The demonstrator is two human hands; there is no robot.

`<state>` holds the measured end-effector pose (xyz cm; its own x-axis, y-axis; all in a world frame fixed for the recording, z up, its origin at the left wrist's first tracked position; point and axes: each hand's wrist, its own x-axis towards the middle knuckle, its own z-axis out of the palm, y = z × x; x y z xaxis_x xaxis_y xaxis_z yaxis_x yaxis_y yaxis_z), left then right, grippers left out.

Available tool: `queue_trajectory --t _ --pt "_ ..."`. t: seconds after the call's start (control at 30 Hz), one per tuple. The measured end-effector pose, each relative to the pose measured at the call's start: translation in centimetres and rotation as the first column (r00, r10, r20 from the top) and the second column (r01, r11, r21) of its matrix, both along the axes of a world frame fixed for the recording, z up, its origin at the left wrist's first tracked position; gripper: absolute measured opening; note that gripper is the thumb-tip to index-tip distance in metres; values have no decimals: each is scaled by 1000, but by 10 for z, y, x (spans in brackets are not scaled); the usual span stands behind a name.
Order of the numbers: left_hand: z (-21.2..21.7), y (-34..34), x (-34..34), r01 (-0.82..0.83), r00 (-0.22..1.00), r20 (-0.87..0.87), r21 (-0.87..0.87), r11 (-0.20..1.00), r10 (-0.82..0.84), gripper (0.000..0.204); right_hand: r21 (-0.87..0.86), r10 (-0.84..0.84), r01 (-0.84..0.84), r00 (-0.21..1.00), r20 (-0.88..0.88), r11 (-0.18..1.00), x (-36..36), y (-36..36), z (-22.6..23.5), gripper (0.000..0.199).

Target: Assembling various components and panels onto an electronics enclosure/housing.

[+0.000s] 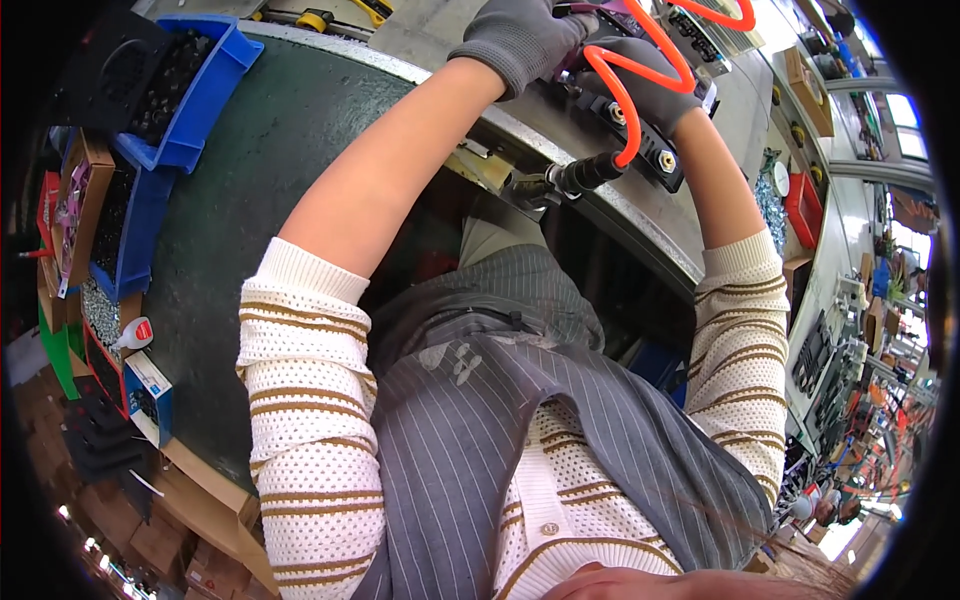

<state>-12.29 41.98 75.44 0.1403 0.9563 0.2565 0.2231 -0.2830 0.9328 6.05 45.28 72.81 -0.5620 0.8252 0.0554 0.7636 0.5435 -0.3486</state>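
At the top edge, my left hand [515,42] wears a grey knit glove. Its fingers are curled around something partly cut off by the frame, beside a purple part [612,12]. My right hand [640,82], gloved alike, lies close by with its fingers bent and largely hidden. An orange coiled air hose [628,115] passes in front of it and runs down to a dark hose coupling [588,174] at the bench edge. Under my right wrist is a black block-shaped part [650,140] with brass-coloured round fittings.
Blue bins [195,105] with small dark parts stand at the left of the green bench mat [225,290]. A white bottle with a red label [134,333] is beside them. At the right are a red bin [803,210] and a wooden box [808,92].
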Motion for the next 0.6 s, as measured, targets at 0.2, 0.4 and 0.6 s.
queue_trajectory --t 0.2,0.4,0.6 --pt "-8 2 -3 -108 991 -79 5 994 109 22 109 -121 97 965 231 989 -12 1 4 13" --pt "-49 -8 -51 -341 934 76 -111 933 350 31 -132 -157 166 984 80 977 -8 5 -9 29" --pt "-43 -57 -78 -253 927 151 -422 871 342 26 -22 -249 253 962 108 967 -16 -24 10 36"
